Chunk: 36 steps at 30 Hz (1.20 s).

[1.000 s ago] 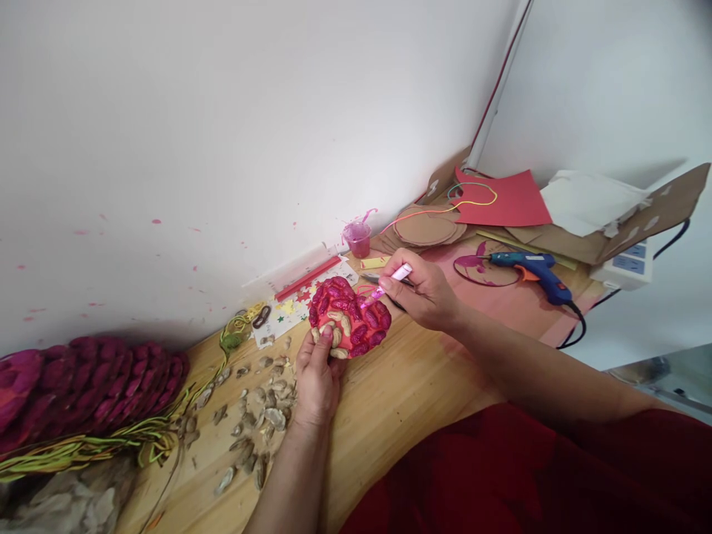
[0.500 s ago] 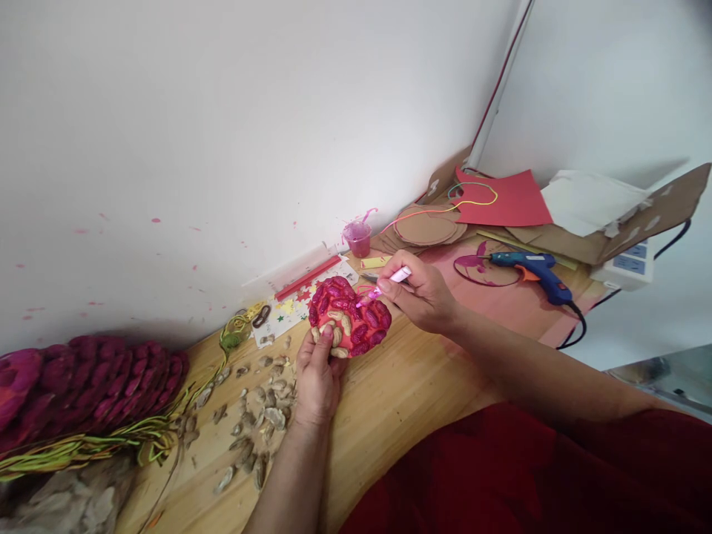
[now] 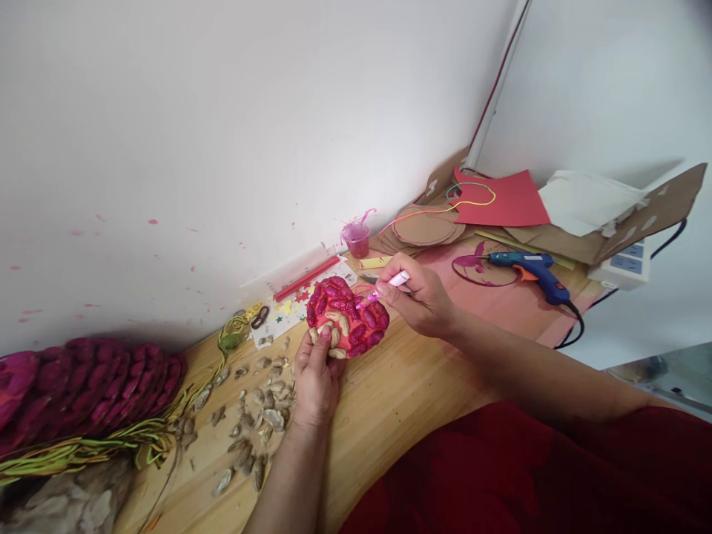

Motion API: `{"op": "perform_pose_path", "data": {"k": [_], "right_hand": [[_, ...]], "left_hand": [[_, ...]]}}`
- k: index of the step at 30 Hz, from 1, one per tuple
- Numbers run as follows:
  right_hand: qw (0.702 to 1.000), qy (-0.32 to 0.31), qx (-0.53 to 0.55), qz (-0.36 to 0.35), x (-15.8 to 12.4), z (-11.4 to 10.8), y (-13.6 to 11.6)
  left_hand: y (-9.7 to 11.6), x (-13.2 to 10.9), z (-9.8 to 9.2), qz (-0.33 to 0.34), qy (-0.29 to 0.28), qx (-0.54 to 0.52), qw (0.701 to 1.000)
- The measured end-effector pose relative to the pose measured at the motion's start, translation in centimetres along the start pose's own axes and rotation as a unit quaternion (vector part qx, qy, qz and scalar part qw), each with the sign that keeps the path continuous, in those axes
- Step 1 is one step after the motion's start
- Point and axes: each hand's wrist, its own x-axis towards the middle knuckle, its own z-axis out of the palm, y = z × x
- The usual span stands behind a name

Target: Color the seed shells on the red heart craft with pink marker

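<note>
My left hand (image 3: 317, 374) grips the lower left edge of a red heart-shaped piece (image 3: 356, 337) covered with peanut shells, its thumb on top. Most of those shells are painted magenta; several near my thumb are bare tan. In my right hand (image 3: 420, 297) is a paintbrush (image 3: 397, 279) with a white-pink handle, pinched between thumb and fingers. Its magenta-wet tip meets the shells near the heart's upper notch. Loose peanut shells (image 3: 272, 419) lie on the wooden table left of my left wrist. A plastic cup of magenta paint (image 3: 356, 239) stands beyond the heart, by the wall.
At right, a blue glue gun (image 3: 528, 268) rests on a paint-smeared round piece. Behind it are cardboard discs (image 3: 426, 225), red paper (image 3: 509, 196) and a power strip (image 3: 626, 265). Stacked magenta-painted pieces (image 3: 94, 386) and yellow-green cords (image 3: 83, 449) fill the left side.
The brush tip has shifted very slightly over the shells near the notch. Both hands keep their hold, and the whole view has drifted a little.
</note>
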Motion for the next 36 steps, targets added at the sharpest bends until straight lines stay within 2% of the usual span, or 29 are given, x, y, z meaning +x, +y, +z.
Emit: {"op": "perform_pose_path", "data": {"k": [6,12,18,22,30,36], "right_hand": [[0.997,-0.014,0.049,0.051,0.0,0.0,0.2],[0.997,0.025,0.05,0.053,0.2,0.1,0.7],[0.994,-0.016,0.076,0.074,0.1,-0.1,0.5],[0.989,-0.012,0.12,0.086,0.1,0.1,0.8],[0.994,0.06,0.062,0.07,0.4,0.2,2.0],[0.989,0.11,0.05,0.084,0.4,0.3,3.2]], "left_hand": [[0.3,-0.2,0.4,-0.006,0.01,-0.006,1.0],[0.2,-0.2,0.5,-0.007,0.008,-0.005,1.0],[0.0,-0.1,0.5,-0.003,0.008,-0.001,1.0],[-0.4,0.0,0.3,-0.003,-0.002,0.011,1.0],[-0.6,0.0,0.2,-0.002,-0.009,0.003,1.0],[-0.7,0.2,0.5,0.005,-0.006,-0.025,1.0]]}}
